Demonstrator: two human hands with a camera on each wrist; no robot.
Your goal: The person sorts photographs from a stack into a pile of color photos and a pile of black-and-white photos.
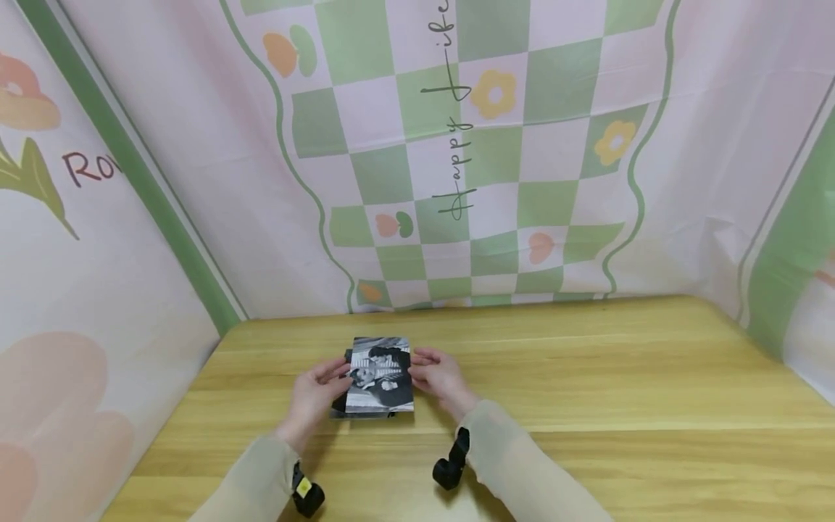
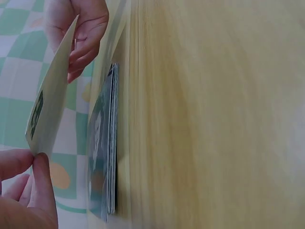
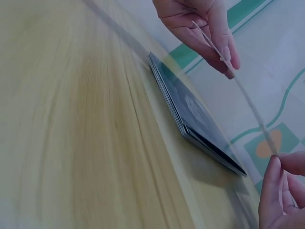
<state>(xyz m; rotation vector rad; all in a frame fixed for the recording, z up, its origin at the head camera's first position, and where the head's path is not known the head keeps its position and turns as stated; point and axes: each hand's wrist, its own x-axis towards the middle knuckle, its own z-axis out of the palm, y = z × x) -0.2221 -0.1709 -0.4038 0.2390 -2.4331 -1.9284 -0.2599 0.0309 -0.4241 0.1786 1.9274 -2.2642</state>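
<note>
A black-and-white photo card (image 1: 385, 388) showing people is held up between both hands. My left hand (image 1: 313, 397) pinches its left edge between thumb and fingers. On the opposite edge, the right hand (image 1: 442, 377) pinches it with thumb and fingertips. Below the raised card, a stack of similar dark photo cards (image 2: 101, 143) lies on the table, mostly covered by the held card in the head view. Both wrist views show a gap between the held card and the stack (image 3: 190, 109). The pale back of the held card (image 2: 55, 105) faces down toward the stack.
The wooden table (image 1: 587, 377) extends to both sides. A printed cloth (image 1: 496, 159) with green checks and flowers hangs along the table's back edge, and another patterned cloth (image 1: 117, 290) hangs at the left. Black wrist straps with cameras (image 1: 449, 473) sit on both wrists.
</note>
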